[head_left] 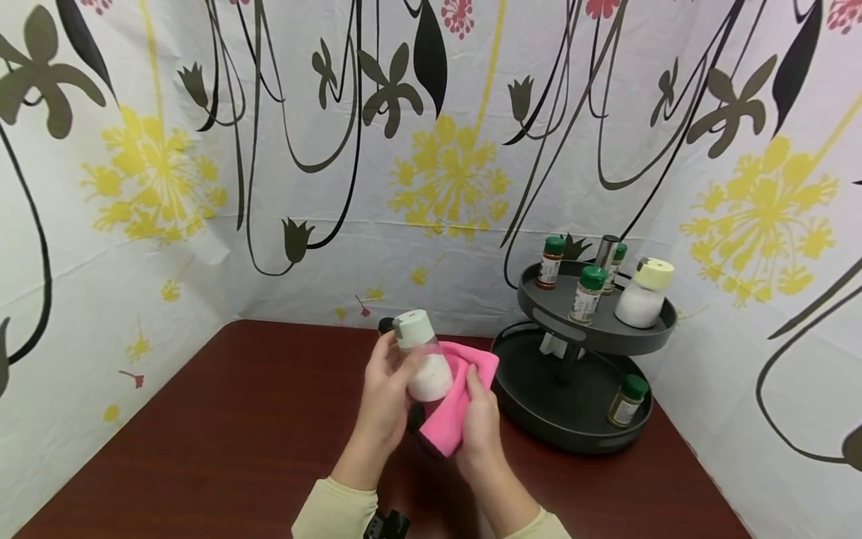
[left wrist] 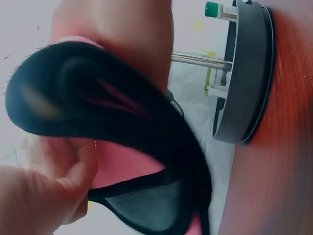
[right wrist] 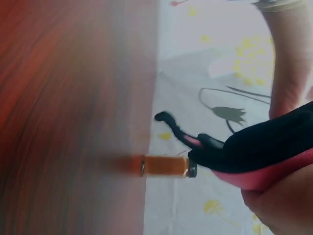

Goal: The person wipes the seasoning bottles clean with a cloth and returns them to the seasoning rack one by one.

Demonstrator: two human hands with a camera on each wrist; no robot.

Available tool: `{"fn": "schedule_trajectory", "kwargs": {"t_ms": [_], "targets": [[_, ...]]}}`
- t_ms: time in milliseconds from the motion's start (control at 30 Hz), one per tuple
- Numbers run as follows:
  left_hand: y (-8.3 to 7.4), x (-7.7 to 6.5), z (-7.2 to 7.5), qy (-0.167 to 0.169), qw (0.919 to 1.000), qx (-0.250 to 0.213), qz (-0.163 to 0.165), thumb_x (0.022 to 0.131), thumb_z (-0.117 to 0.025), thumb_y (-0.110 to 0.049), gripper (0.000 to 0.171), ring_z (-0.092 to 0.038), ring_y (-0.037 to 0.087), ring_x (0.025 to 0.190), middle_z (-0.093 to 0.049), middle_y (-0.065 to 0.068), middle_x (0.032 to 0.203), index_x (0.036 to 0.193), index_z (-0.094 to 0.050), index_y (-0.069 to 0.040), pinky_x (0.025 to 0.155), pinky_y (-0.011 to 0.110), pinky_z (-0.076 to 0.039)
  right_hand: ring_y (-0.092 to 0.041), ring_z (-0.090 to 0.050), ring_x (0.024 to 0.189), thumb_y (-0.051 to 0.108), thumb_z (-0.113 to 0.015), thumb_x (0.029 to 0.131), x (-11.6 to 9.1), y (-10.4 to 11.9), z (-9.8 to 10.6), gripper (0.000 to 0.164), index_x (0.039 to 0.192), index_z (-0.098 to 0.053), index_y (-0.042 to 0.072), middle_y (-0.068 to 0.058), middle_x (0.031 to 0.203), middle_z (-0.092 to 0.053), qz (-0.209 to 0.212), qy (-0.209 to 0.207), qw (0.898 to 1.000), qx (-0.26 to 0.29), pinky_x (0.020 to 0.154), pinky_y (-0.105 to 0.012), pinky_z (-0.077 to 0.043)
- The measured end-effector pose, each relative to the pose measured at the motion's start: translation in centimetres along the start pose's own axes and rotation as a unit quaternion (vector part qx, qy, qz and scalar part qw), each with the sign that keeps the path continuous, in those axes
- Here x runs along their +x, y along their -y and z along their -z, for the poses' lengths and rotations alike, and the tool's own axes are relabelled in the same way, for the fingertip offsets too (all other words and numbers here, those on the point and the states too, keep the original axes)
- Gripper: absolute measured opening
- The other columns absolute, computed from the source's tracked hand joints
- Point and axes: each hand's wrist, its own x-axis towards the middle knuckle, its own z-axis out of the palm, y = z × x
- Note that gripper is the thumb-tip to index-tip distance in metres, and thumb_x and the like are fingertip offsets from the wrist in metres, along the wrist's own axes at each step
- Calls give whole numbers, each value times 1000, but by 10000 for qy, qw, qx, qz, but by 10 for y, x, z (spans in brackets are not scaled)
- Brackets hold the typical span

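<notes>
My left hand (head_left: 385,389) grips a shaker bottle (head_left: 431,374) with white contents and a pale cap, tilted above the table. A cloth (head_left: 459,389), pink on one side and black on the other, is pinched in my right hand (head_left: 481,419) and lies against the bottle's right side. In the left wrist view the cloth's black side (left wrist: 161,132) hangs in front and hides the bottle. The right wrist view has the same black fabric (right wrist: 264,139) folded over pink beside the fingers.
To the right stands a dark two-tier turntable (head_left: 539,415). Its upper tray (head_left: 606,340) carries green-capped spice jars (head_left: 587,296) and a yellow-capped white bottle (head_left: 643,296); another green-capped jar (head_left: 628,400) sits below. A black-capped jar with orange-brown contents (right wrist: 166,166) stands on the table (head_left: 269,419) beyond my hands.
</notes>
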Motion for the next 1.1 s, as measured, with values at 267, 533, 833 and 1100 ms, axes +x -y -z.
{"fn": "schedule_trajectory", "kwargs": {"t_ms": [267,533,833,1100], "targets": [[-3,-9,-7,132,9969,386,-666,101,-72,-11,51,-67,22,123,-65,18,139,148,-54,-2,107,33,-56,-20,-46,141,54,-37,113,7,3,5,56,158,-39,22,2,153,-50,-581,250,9826,1744,111,-29,-51],[7,-12,-10,236,9867,1151,-1123,98,-76,-8,53,-69,16,121,-69,19,138,146,-55,-2,105,22,-55,-21,-33,154,47,-41,113,2,3,8,58,164,-27,22,0,167,-34,-902,366,9409,3243,129,-38,-36],[11,-15,-16,92,9871,1026,-1226,95,-76,-1,54,-69,16,123,-69,21,136,145,-54,-1,105,22,-55,-20,-34,155,45,-37,115,-10,14,15,53,162,-26,26,3,168,-36,-489,125,9484,3130,129,-40,-36],[13,-20,-18,54,9875,993,-1220,94,-77,0,58,-66,17,128,-68,19,141,147,-54,-2,107,23,-53,-17,-38,152,46,-35,115,-4,6,5,55,163,-31,20,-1,166,-37,-737,393,9557,2822,121,-30,-45]]}}
